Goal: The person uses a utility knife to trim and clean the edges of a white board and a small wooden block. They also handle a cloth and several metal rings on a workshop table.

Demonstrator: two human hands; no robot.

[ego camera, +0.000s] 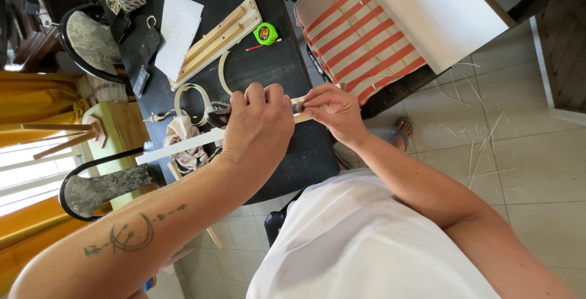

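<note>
My left hand is closed in a fist around a dark metal tool over the black table. Its metal end shows by my right fingers. My right hand pinches the near end of a long pale wooden strip. The strip runs leftward under my left hand and past the table's edge. Both hands meet at the strip, almost touching. What the tool's working end does on the strip is hidden by my fingers.
On the table lie a thin wooden ring, a crumpled cloth, slotted wooden slats, a white paper, a green tape measure and a red pencil. A striped cushion and white board lie to the right; thin cane scraps litter the tiled floor.
</note>
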